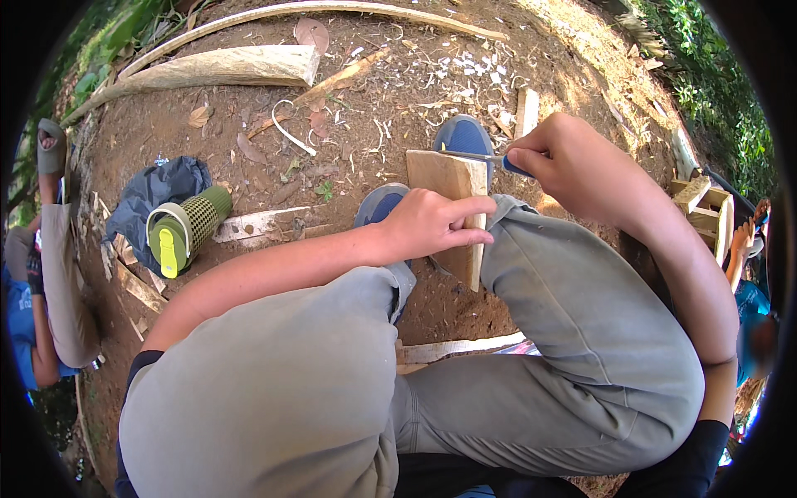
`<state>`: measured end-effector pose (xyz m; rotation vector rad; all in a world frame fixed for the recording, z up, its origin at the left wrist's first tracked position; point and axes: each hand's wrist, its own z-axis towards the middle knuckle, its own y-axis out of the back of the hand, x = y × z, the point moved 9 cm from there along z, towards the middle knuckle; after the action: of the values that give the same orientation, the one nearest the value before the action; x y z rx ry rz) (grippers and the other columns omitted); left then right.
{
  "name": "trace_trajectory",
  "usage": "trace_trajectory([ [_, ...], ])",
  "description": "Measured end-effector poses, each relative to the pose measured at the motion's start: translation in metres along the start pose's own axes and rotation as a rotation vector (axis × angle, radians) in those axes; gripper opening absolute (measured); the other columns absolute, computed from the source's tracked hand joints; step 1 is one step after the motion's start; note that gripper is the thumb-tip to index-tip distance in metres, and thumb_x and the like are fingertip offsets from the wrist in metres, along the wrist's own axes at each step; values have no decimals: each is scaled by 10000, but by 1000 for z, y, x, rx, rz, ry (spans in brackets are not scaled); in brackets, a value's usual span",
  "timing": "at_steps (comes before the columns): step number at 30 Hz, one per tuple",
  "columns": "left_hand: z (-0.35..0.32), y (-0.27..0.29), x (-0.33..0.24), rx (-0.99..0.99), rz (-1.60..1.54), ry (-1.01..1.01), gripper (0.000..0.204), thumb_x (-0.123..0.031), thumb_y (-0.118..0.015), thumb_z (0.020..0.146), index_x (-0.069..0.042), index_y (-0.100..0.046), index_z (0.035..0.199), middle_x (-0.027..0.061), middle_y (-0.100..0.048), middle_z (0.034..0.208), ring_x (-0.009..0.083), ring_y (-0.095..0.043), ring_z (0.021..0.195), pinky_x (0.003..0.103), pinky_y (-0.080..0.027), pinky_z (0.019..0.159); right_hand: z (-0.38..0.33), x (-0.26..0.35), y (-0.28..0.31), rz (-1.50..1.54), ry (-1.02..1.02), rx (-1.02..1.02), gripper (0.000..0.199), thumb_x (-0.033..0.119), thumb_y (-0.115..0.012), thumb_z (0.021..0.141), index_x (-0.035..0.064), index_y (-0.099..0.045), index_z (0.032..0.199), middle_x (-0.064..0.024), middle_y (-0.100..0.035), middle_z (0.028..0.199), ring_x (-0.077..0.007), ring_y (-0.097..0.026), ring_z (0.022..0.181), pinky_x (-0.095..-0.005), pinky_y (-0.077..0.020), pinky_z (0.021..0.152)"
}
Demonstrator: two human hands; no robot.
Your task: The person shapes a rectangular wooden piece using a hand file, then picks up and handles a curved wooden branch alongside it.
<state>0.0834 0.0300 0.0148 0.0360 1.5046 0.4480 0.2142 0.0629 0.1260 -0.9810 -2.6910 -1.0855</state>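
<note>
Fingers [465,217] of left hand [427,224] clamped on wooden board [448,187] standing between the knees, on dirt ground [349,108]. Right hand [573,162] pinches blue-handled blade [481,156] at board's top edge. Green cylinder [187,228] lies well left.

wooden board [452,199]: pale, flat, upright between knees | blue-handled tool [490,158]: tip at board's top edge

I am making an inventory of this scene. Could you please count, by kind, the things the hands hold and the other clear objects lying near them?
Wooden board, held by the left hand: 1
Blue-handled tool, in the grip of the right hand: 1
Blue shoes: 2
Green mesh cylinder: 1
Dark bag: 1
Total: 6
</note>
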Motion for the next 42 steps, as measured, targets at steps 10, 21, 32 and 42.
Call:
trace_trajectory([
  [10, 2, 5, -5, -80, 24, -60, 371, -406, -793, 879, -178, -684, 1150, 22, -562, 545, 191, -596, 475, 334, -472, 475, 22, 15, 3, -170, 91, 35, 284, 128, -593, 938, -63, -713, 765, -289, -652, 702, -426, -680, 664, -502, -553, 672],
  [21, 1, 4, -5, -76, 8, -55, 385, -403, -797, 875, -167, -675, 1153, 26, -559, 547, 195, -588, 473, 341, -460, 477, 35, 28, -3, -363, 333, 64, 248, 144, -607, 907, -46, -736, 812, -274, -700, 794, -410, -705, 721, -481, -586, 714],
  [32, 1, 0, 1, -8, 19, 4, 392, -496, -720, 912, -222, -638, 1180, 62, -645, 615, 293, -675, 576, 398, -516, 514, 41, 39, -11, -339, 194, 9, 229, 107, -611, 887, -72, -711, 783, -290, -668, 752, -450, -684, 755, -509, -561, 731],
  [42, 2, 1, 1, -2, 26, 0, 408, -537, -702, 910, -234, -639, 1177, 48, -628, 595, 288, -661, 557, 404, -497, 501, 46, 54, 3, -546, 306, -18, 136, 84, -656, 835, -27, -736, 844, -237, -725, 853, -387, -728, 864, -470, -594, 748],
])
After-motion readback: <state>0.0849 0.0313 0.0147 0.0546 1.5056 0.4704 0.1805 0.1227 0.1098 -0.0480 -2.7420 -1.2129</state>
